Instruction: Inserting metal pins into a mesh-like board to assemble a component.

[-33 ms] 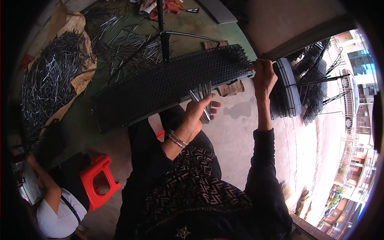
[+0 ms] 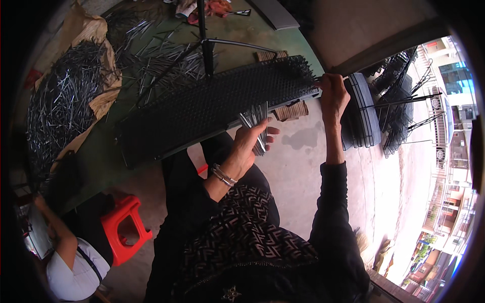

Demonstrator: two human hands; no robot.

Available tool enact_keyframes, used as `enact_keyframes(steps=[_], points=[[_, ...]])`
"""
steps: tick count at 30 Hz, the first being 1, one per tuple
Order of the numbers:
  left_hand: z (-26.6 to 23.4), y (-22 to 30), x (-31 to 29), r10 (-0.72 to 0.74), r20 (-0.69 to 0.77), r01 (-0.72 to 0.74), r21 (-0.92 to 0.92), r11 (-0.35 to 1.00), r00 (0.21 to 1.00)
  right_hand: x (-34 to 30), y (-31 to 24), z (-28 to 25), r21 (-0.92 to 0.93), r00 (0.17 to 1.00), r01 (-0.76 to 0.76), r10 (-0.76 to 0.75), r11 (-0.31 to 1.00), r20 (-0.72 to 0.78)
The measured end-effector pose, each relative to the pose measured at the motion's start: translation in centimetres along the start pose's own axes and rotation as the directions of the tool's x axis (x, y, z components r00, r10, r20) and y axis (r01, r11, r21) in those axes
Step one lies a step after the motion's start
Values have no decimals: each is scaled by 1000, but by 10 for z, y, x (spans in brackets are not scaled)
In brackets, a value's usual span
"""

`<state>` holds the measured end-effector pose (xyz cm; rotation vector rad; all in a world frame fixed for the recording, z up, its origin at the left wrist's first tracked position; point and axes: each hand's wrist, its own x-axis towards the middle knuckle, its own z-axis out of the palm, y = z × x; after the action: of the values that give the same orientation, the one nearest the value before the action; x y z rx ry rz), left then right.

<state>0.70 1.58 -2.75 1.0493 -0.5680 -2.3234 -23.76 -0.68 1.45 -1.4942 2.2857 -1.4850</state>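
Observation:
A long black panel [image 2: 202, 108] with a honeycomb of small holes lies slantwise before me. Dark rod ends stand up in a dense patch at its right end. My left hand [image 2: 251, 139] is closed round a bundle of thin, shiny metal rods [image 2: 254, 121], just in front of the panel's near edge. At the panel's right end, my right hand [image 2: 334, 96] is closed in a pinch by the rod ends. Whatever it pinches is too small or hidden to make out.
Loose rods [image 2: 174, 65] and a heap [image 2: 68, 96] on brown paper cover the green table [image 2: 93, 174]. A black metal stand [image 2: 207, 55] rises behind the panel. Cardboard pieces [image 2: 293, 111] sit under it. Wire racks [image 2: 364, 111] stand right; a red stool [image 2: 126, 230] and another person [image 2: 76, 270] are left.

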Motion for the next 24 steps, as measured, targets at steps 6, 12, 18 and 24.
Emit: enact_keyframes(steps=[6, 12, 18, 24], points=[[7, 5, -6, 6, 9, -6, 23, 1000, 1000, 0, 14, 9, -124, 995, 98, -100, 987, -5], [9, 7, -9, 19, 23, -19, 13, 1000, 1000, 1, 9, 7, -440, 977, 193, -214, 877, 3], [14, 8, -13, 29, 19, -29, 25, 999, 999, 7, 5, 2, -398, 965, 245, -183, 884, 187], [15, 8, -15, 30, 20, -30, 23, 999, 999, -2, 6, 5, -518, 982, 175, -110, 837, 153]])
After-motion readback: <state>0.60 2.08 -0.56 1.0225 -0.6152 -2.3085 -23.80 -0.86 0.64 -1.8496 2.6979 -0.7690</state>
